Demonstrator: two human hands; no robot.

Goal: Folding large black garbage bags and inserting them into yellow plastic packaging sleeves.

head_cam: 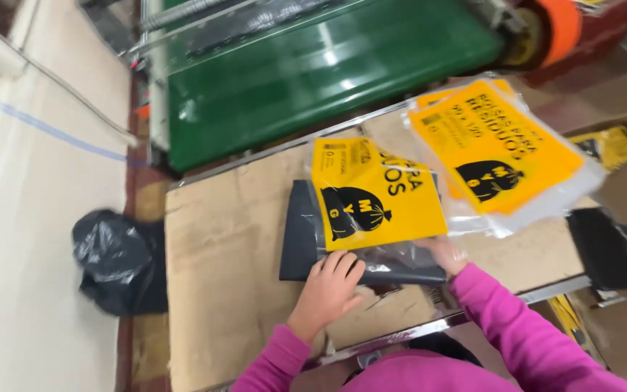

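Head view — left hand (328, 287) presses flat-fingered on the dark folded bag stack (306, 239) at table centre, right hand (448, 254) grips the clear yellow-labelled sleeve (375, 196) at its 3 o'clock edge — slippery film might slide askew

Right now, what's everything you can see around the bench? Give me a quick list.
Packet under the hands: one, dark folded bags in a clear sleeve with a yellow and black label, on the cardboard.
Loose sleeves: a small stack, number unclear, clear with yellow and black labels, at the right of the bench.
Cardboard sheet: one, brown, covering the bench top.
Conveyor belt: one, green, behind the bench.
Roller: one, orange, at the belt's right end.
Bag on the floor: one, black, crumpled, left of the bench.
Black bundle: one, at the right edge of the bench.
Left hand: pink sleeve, resting on the packet's near edge.
Right hand: pink sleeve, at the packet's right corner, partly hidden by plastic.
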